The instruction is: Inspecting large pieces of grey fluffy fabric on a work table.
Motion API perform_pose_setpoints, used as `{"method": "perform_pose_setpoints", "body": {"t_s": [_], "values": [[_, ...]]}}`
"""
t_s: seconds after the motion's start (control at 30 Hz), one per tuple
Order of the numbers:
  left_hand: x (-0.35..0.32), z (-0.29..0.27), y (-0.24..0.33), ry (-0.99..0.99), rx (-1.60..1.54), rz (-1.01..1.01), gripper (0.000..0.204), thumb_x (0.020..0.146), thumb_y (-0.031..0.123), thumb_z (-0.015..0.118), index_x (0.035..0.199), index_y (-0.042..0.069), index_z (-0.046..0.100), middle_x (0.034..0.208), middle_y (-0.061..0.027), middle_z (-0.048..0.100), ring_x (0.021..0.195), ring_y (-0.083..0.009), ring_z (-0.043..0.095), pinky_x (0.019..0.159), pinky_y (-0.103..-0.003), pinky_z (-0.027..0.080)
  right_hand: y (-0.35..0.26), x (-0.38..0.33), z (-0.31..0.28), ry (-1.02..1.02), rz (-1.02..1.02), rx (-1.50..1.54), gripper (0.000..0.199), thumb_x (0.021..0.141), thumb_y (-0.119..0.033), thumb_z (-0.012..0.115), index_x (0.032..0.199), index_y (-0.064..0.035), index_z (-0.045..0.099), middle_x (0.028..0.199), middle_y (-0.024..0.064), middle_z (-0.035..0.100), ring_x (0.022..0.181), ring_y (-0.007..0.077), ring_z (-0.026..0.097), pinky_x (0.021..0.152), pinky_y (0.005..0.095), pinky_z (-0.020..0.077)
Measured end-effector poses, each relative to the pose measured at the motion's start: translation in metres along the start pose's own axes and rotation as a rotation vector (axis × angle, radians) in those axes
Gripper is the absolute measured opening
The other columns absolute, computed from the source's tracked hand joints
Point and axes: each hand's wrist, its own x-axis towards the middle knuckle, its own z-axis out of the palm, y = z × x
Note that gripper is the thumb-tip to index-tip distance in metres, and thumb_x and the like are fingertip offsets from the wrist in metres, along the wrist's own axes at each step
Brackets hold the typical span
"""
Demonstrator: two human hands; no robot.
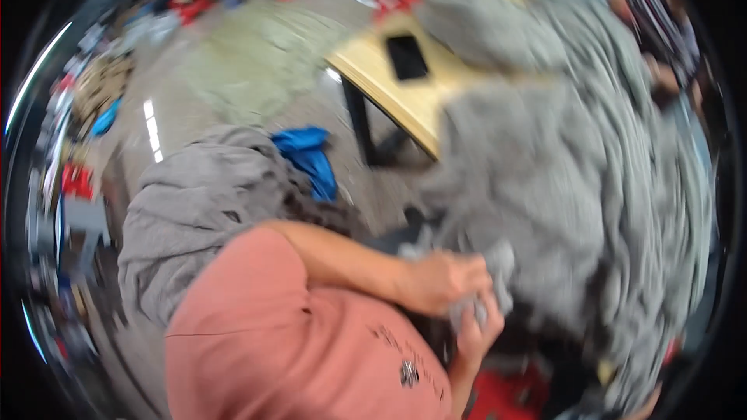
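Note:
My left hand is closed on a bunched piece of grey fabric in front of my body. Just below it, my right hand grips the same bunch, its fingers pressed into the folds. Both hands are close together and slightly smeared by motion. Beyond them, a large grey plush cloth lies in loose folds over the table and hangs down its near side. I cannot tell whether the bunch in my hands is joined to that cloth.
A wooden table with dark legs carries a black phone-like slab. Left of me lies a grey fabric heap, beside a blue bag-like item. Pale green material covers some floor. Another person is at the far right.

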Motion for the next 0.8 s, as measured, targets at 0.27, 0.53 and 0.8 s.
{"method": "perform_pose_setpoints", "body": {"t_s": [0.27, 0.53, 0.8], "values": [[-0.030, -0.011, -0.023, -0.125, -0.416, -0.588, 0.018, 0.063, 0.008, 0.062, 0.079, 0.001, 0.058, 0.068, -0.0104, 0.058, 0.065, -0.0205, 0.057, 0.055, -0.033, 0.042, 0.025, 0.006, 0.001, -0.005, -0.037, -0.051, 0.013, 0.070, 0.002, 0.054, 0.083, 0.0061, 0.054, 0.071, 0.0089, 0.056, 0.063, 0.0170, 0.050, 0.061, 0.0284, 0.0419], [-0.024, 0.006, -0.015, -0.039, -0.059, -0.400, 0.010, 0.058, 0.005, 0.055, 0.067, 0.000, 0.053, 0.066, -0.0142, 0.054, 0.064, -0.0362, 0.053, 0.053, -0.045, 0.040, -0.005, 0.022, 0.018, -0.132, -0.263, -0.140, 0.012, 0.072, 0.002, 0.053, 0.083, 0.0049, 0.056, 0.070, 0.0103, 0.055, 0.060, 0.0185, 0.050, 0.056, 0.0287, 0.0407], [-0.020, 0.019, -0.017, -0.133, -0.204, -0.390, 0.010, 0.061, 0.009, 0.056, 0.067, 0.001, 0.053, 0.061, -0.0165, 0.054, 0.061, -0.0359, 0.054, 0.053, -0.044, 0.039, 0.003, -0.006, 0.017, 0.103, -0.280, -0.152, 0.004, 0.074, 0.000, 0.054, 0.074, 0.0030, 0.052, 0.061, 0.0088, 0.048, 0.055, 0.0186, 0.044, 0.053, 0.0300, 0.0373]]}}
